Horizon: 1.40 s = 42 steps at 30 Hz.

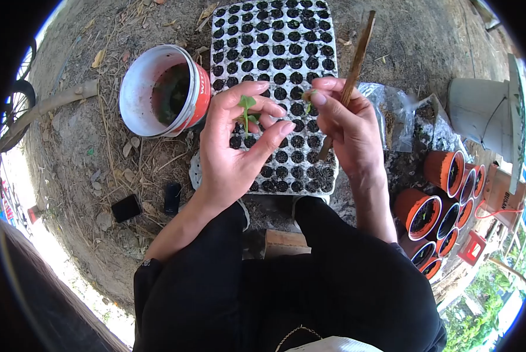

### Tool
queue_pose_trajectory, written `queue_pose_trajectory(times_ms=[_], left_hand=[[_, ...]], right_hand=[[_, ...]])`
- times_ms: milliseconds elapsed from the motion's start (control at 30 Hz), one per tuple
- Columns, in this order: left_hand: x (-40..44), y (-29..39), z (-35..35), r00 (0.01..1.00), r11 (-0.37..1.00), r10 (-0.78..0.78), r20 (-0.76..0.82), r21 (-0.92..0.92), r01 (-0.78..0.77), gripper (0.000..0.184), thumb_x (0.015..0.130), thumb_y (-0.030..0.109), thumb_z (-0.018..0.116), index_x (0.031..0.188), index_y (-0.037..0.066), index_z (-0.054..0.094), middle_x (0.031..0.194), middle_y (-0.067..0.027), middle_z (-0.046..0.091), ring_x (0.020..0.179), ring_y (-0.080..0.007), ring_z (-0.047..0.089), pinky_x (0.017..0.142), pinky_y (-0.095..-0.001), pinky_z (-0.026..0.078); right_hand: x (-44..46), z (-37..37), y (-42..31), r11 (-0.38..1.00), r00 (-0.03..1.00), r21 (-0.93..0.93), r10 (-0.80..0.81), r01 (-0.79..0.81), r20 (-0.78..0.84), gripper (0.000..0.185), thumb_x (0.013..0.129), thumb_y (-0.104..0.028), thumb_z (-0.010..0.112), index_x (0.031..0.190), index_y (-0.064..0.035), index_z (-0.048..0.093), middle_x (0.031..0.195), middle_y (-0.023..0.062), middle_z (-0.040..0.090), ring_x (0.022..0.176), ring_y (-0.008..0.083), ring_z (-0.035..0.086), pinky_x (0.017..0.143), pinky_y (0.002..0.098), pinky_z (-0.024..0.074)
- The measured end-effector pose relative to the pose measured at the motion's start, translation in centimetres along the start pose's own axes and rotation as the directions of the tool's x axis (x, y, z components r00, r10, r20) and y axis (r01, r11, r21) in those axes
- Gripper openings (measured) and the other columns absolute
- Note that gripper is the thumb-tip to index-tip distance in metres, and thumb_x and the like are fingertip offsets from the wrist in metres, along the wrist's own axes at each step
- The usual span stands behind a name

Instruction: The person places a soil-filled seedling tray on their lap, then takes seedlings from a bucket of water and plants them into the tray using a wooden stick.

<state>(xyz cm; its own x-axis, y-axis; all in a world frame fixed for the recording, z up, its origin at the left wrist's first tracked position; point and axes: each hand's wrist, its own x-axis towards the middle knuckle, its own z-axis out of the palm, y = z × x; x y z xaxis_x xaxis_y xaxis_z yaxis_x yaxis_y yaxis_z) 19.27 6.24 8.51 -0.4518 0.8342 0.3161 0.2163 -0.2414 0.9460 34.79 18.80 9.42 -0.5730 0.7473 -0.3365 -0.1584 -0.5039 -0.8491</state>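
Observation:
My left hand (233,135) is curved over the seedling tray (331,117), its thumb and forefinger apart. A small green seedling (246,108) with a pale stem rests in the hollow of that hand, seemingly kept there by the curled fingers. My right hand (348,120) is closed around a thin wooden stick (360,53) that slants across the tray's right edge. Its thumb and forefinger also pinch a small, wilted-looking sprig (307,100) above the cells. White and soil-smeared, the tray has many dark, soil-filled cells; both hands hide part of it.
Left of the tray stands a white-and-red bucket (157,88) with dark liquid inside. Two black objects (126,208) lie on the dirt. To the right are a clear plastic bag (395,117), several orange-brown pots (418,214) and a large pale container (477,108).

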Motion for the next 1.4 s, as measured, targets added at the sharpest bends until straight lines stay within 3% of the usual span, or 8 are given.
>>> queue_pose_trajectory(times_ms=[133,200,267,600,800,867,1300,1400], left_hand=[[-0.1,-0.5,-0.3,1.0,1.0,0.004,-0.023,0.007,-0.003,0.051,0.091,0.004,0.079,0.134,0.007,0.052,0.097,-0.0033,0.071,0.081,-0.0061,0.061,0.074,-0.0223,0.046],[-0.2,-0.6,-0.3,0.998,1.0,-0.023,-0.05,0.008,0.024,0.046,0.094,0.007,0.077,0.133,0.007,0.053,0.097,-0.0031,0.071,0.082,-0.0065,0.061,0.074,-0.0226,0.046],[-0.1,-0.5,-0.1,0.998,0.999,-0.042,-0.053,-0.016,0.041,0.045,0.095,0.009,0.077,0.133,0.006,0.053,0.097,-0.0036,0.071,0.082,-0.0068,0.061,0.074,-0.0227,0.046],[-0.1,-0.8,0.0,0.998,0.998,-0.054,-0.043,-0.03,0.053,0.044,0.096,0.011,0.075,0.133,0.004,0.052,0.096,-0.0044,0.071,0.083,-0.0073,0.063,0.073,-0.0225,0.047],[-0.1,-0.7,0.0,0.998,0.998,-0.05,-0.027,-0.033,0.049,0.044,0.097,0.011,0.075,0.134,0.004,0.052,0.096,-0.004,0.071,0.083,-0.0077,0.063,0.073,-0.0226,0.047],[-0.1,-0.6,-0.4,0.998,0.999,-0.048,0.045,0.029,0.046,0.044,0.1,0.006,0.069,0.137,0.001,0.047,0.1,-0.012,0.069,0.091,-0.0148,0.066,0.081,-0.0286,0.054],[-0.1,-0.9,-0.4,0.998,0.999,-0.036,0.049,0.022,0.035,0.043,0.1,0.009,0.068,0.137,0.002,0.048,0.099,-0.0124,0.069,0.09,-0.0147,0.066,0.079,-0.0285,0.054],[-0.1,-1.0,-0.2,1.0,0.999,-0.027,-0.013,-0.022,0.027,0.042,0.098,0.012,0.073,0.134,0.006,0.053,0.094,-0.0019,0.07,0.084,-0.0071,0.064,0.071,-0.0232,0.046]], right_hand=[[0.8,-4.6,-0.8,0.936,0.952,-0.319,-0.223,0.15,-0.207,0.027,0.089,-0.007,0.082,0.113,0.0004,0.072,0.088,0.0006,0.072,0.062,0.0002,0.051,0.052,0.0168,0.0301],[1.1,-6.9,-0.9,0.91,0.946,-0.408,-0.194,0.075,-0.259,0.031,0.086,-0.008,0.085,0.113,0.0005,0.072,0.095,0.0047,0.073,0.082,0.0073,0.064,0.073,0.0228,0.0484],[1.5,-8.7,-0.6,0.835,0.943,-0.55,-0.193,0.012,-0.272,0.033,0.084,-0.011,0.086,0.112,0.0015,0.072,0.098,0.0063,0.073,0.09,0.0107,0.066,0.085,0.0267,0.0509],[2.5,-9.2,1.5,0.573,0.977,-0.817,-0.125,-0.069,-0.17,0.034,0.082,-0.019,0.082,0.109,-0.001,0.073,0.098,0.0116,0.077,0.086,0.0164,0.07,0.081,0.0334,0.0541],[2.4,-8.8,1.7,0.54,0.97,-0.833,-0.115,-0.122,-0.216,0.032,0.081,-0.018,0.08,0.107,-0.0004,0.074,0.096,0.0129,0.077,0.086,0.0173,0.071,0.079,0.0335,0.054],[2.2,-8.5,1.7,0.527,0.968,-0.839,-0.109,-0.136,-0.226,0.032,0.081,-0.018,0.079,0.107,-0.0004,0.074,0.096,0.0131,0.077,0.086,0.0172,0.071,0.078,0.0336,0.054],[1.7,-6.3,2.2,0.254,0.955,-0.955,-0.212,-0.152,-0.208,0.021,0.086,-0.023,0.076,0.103,-0.0108,0.072,0.098,0.0034,0.079,0.084,0.0238,0.074,0.076,0.0384,0.0548],[1.5,-6.0,2.5,0.209,0.954,-0.97,-0.243,-0.125,-0.175,0.019,0.088,-0.022,0.075,0.103,-0.0113,0.071,0.099,0.003,0.079,0.088,0.0275,0.075,0.078,0.0398,0.0553]])
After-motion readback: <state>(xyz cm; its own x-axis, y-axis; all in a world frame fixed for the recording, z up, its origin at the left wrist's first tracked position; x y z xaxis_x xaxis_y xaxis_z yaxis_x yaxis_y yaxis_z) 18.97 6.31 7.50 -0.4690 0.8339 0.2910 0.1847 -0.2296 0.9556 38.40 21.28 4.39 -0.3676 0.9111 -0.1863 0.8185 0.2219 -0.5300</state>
